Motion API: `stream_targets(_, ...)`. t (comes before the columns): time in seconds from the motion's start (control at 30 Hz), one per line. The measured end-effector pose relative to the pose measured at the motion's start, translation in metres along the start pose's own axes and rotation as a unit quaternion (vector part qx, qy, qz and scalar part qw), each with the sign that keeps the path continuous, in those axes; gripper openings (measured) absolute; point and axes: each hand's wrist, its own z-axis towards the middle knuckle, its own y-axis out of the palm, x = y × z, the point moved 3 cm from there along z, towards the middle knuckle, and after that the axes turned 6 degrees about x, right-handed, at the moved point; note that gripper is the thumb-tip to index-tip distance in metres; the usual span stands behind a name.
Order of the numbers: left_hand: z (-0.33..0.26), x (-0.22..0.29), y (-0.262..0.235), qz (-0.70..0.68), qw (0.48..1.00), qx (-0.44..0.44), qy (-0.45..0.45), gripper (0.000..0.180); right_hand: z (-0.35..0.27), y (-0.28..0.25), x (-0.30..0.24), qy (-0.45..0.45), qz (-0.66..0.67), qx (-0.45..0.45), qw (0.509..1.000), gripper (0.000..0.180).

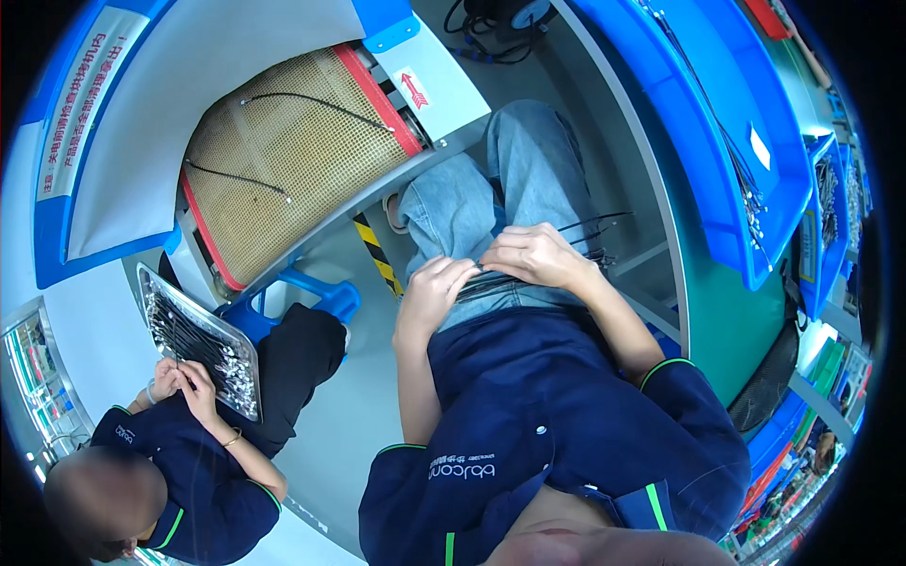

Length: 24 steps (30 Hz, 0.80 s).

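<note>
My left hand (436,291) and my right hand (536,253) meet above my lap, fingertips pinched together close to each other. Between them is a thin black cable, mostly covered by the fingers; which end of it they grip is too small to tell. Several more black cables (481,287) lie across my thighs below the hands. Loose cable ends (604,219) stick out to the right, past my right wrist.
At the upper left, a mesh conveyor belt (293,141) with red edges carries two black cables. A co-worker (203,472) at left handles cables over a metal tray (247,344). Blue bins (708,123) with cables stand on the green bench (722,335) at right.
</note>
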Motion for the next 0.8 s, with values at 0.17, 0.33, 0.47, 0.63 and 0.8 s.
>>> stream_targets(0.17,0.005,0.001,-0.005,0.029,0.997,0.046,0.052,0.010,0.007,-0.003,0.001,0.039,0.046,0.001,0.998,0.012)
stream_targets(0.33,0.005,-0.003,-0.001,-0.009,0.996,0.086,-0.010,0.015,0.010,-0.001,0.008,0.073,0.049,0.014,0.996,0.013)
stream_targets(0.47,0.002,0.005,-0.002,0.010,0.996,0.084,0.007,0.014,0.005,0.003,0.009,0.068,0.069,0.057,0.994,0.014)
stream_targets(0.63,0.004,0.006,-0.001,0.026,0.991,0.116,0.058,0.013,0.009,0.002,0.008,0.088,0.072,0.044,0.993,0.014)
stream_targets(0.8,0.002,0.007,-0.002,0.015,0.993,0.112,0.043,0.014,0.012,0.001,0.005,0.060,0.064,0.054,0.995,0.014)
